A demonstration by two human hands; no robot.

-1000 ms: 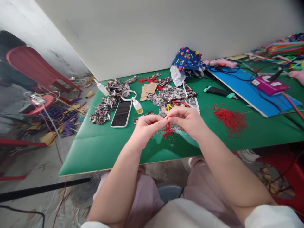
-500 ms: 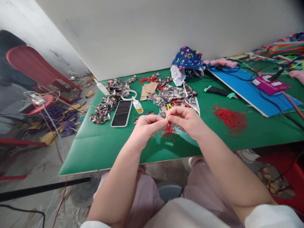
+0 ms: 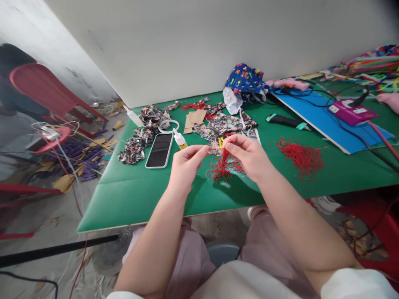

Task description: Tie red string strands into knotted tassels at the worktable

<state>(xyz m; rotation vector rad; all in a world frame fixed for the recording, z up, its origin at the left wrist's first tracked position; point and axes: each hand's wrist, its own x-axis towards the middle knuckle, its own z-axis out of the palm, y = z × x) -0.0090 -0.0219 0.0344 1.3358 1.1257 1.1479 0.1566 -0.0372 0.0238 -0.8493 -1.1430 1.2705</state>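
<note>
Over the green table (image 3: 124, 199), my right hand (image 3: 245, 155) pinches a bundle of red strings (image 3: 222, 166), whose loose ends hang down toward the table. My left hand (image 3: 188, 164) is closed a little to the left, its thumb and forefinger pinching a thin strand that stretches across to the bundle. Just beyond my left hand stands a small white bottle with a yellow label (image 3: 180, 139). Floral fabric pieces (image 3: 226, 123) lie behind my hands, with yellow-handled pliers partly hidden by my right hand.
A phone (image 3: 159, 150) lies left of the bottle, near bunched floral fabric (image 3: 137, 145). Another red string pile (image 3: 301, 158) lies to the right, below a black-and-green cutter (image 3: 286, 121). A blue board (image 3: 324, 118) carries a purple box (image 3: 352, 112) and cables.
My hands have moved apart, the left one going left, and a thin strand now shows between them. The red bundle has come up with my right hand.
</note>
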